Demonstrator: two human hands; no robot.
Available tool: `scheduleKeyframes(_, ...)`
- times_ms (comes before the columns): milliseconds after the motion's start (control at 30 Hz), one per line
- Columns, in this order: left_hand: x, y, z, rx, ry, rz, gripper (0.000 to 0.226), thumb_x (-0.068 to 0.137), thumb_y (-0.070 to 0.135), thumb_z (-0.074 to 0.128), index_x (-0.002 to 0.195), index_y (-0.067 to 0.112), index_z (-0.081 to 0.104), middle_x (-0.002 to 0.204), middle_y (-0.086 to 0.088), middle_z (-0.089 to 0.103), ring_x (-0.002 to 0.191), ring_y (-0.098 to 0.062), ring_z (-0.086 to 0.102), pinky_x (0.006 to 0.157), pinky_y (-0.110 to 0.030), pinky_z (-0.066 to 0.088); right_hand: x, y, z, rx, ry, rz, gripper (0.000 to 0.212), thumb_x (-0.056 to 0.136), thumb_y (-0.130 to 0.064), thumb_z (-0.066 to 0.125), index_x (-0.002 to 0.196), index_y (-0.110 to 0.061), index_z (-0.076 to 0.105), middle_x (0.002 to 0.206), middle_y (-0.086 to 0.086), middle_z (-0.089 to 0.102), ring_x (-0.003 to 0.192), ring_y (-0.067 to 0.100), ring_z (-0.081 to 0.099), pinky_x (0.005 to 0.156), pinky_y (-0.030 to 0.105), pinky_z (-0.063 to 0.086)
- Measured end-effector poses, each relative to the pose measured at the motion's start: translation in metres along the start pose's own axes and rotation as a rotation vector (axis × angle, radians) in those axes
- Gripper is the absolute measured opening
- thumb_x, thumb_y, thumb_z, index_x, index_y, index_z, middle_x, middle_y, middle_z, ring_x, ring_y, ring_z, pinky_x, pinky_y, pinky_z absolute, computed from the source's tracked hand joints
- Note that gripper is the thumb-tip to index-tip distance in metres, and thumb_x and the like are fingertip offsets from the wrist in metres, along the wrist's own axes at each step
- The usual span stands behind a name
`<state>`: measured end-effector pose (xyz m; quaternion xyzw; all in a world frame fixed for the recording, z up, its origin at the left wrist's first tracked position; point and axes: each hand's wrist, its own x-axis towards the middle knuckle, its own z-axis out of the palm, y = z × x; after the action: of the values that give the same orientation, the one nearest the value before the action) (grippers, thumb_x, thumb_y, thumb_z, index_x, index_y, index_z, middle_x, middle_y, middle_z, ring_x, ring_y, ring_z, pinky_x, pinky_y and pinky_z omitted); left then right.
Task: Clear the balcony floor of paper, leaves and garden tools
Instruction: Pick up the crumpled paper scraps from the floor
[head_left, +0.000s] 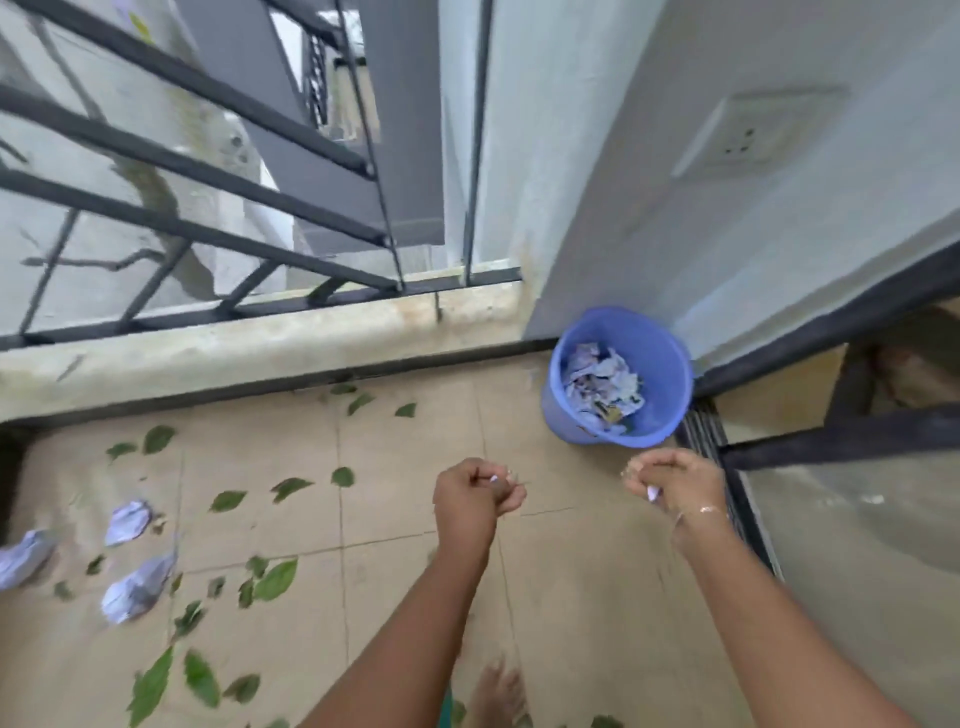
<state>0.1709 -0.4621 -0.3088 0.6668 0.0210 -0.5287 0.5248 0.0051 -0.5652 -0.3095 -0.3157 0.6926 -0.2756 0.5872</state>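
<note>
Head view: left hand (475, 493) and right hand (675, 480), fingers curled, each seemingly pinching a pale scrap (652, 492) — best dropped squarely over the blue bucket (563, 410) at one o'clock.

The floor (405, 519) is laid with large beige tiles, thin grout lines running between them; along its far edge a dark strip meets a low, stained concrete kerb (260, 343); on the kerb stands a dark metal railing (182, 228) with slanting bars; beyond the bars show a pale branch (156, 192) and the grey column (395, 156) of a neighbouring building. A pale, smooth wall (649, 182) rises at the right and meets the kerb in a corner; a white socket plate (748, 135) sits flush on it. Lower right, a dark door frame (831, 312) borders the wall, with a ribbed sliding track (706, 431) at floor level and a glass panel (857, 519) beside it; the daylight is soft and even.
</note>
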Motion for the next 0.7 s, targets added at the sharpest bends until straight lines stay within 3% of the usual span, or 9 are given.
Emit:
scheduleKeyframes(200,0.06,0.01,0.076,0.197,-0.071,-0.01,0.023,0.084,-0.015,0.054,0.067,0.0,0.056,0.059,-0.012,0.057,0.04,-0.008,0.06,0.048,-0.015,0.052,0.082,-0.031,-0.011,0.015,0.083,0.03,0.031,0.081,0.02,0.053,0.056,0.0,0.053,0.027,-0.001,0.044,0.024,0.006,0.04,0.038,0.019,0.04)
scheduleKeyframes(300,0.091,0.016,0.1,0.29,-0.041,0.018,0.024,0.083,-0.011,0.057,0.064,0.003,0.056,0.053,-0.005,0.057,0.04,-0.008,0.06,0.053,-0.02,0.053,0.117,-0.039,-0.005,0.049,0.127,0.127,0.038,0.086,0.016,0.05,0.056,-0.007,0.056,0.038,0.0,0.052,0.032,0.008,0.048,0.035,0.018,0.045)
scheduleKeyframes(367,0.109,0.016,0.113,0.373,-0.047,0.001,0.025,0.083,-0.009,0.058,0.063,0.006,0.056,0.052,-0.003,0.057,0.038,-0.006,0.058,0.055,-0.022,0.052,0.132,-0.045,0.0,0.127,0.094,0.225,0.027,0.096,0.001,0.043,0.072,-0.008,0.052,0.055,0.004,0.054,0.043,0.013,0.056,0.048,0.018,0.052)
scheduleKeyframes(433,0.126,0.016,0.125,0.419,-0.046,-0.02,0.026,0.084,-0.01,0.056,0.063,0.006,0.055,0.057,-0.005,0.057,0.035,-0.004,0.056,0.051,-0.02,0.052,0.146,-0.047,0.006,0.115,0.066,0.261,0.018,0.1,-0.016,0.04,0.098,-0.006,0.055,0.072,0.006,0.05,0.073,0.017,0.057,0.084,0.028,0.052)
scheduleKeyframes(500,0.14,0.017,0.139,0.427,-0.033,-0.035,0.028,0.085,-0.01,0.054,0.062,0.005,0.052,0.061,-0.006,0.057,0.034,-0.006,0.056,0.047,-0.018,0.051,0.156,-0.048,0.009,0.035,0.1,0.26,0.035,0.099,-0.026,0.042,0.125,-0.004,0.049,0.1,0.013,0.055,0.099,0.026,0.051,0.097,0.04,0.043)
scheduleKeyframes(600,0.151,0.019,0.165,0.357,-0.128,-0.15,0.024,0.095,0.014,0.051,0.073,0.007,0.054,0.074,-0.009,0.055,0.059,-0.018,0.061,0.057,-0.027,0.054,0.164,-0.046,0.005,-0.013,0.107,0.271,0.044,0.099,-0.032,0.04,0.13,-0.002,0.045,0.131,0.02,0.049,0.119,0.033,0.05,0.096,0.039,0.043)
scheduleKeyframes(700,0.148,0.029,0.181,0.346,-0.269,-0.343,0.047,0.099,0.046,0.035,0.125,0.01,0.05,0.115,-0.004,0.054,0.107,-0.027,0.054,0.085,-0.041,0.047,0.165,-0.04,-0.001,0.027,0.111,0.305,0.045,0.099,-0.032,0.039,0.132,-0.001,0.043,0.137,0.022,0.045,0.125,0.035,0.045,0.1,0.042,0.04)
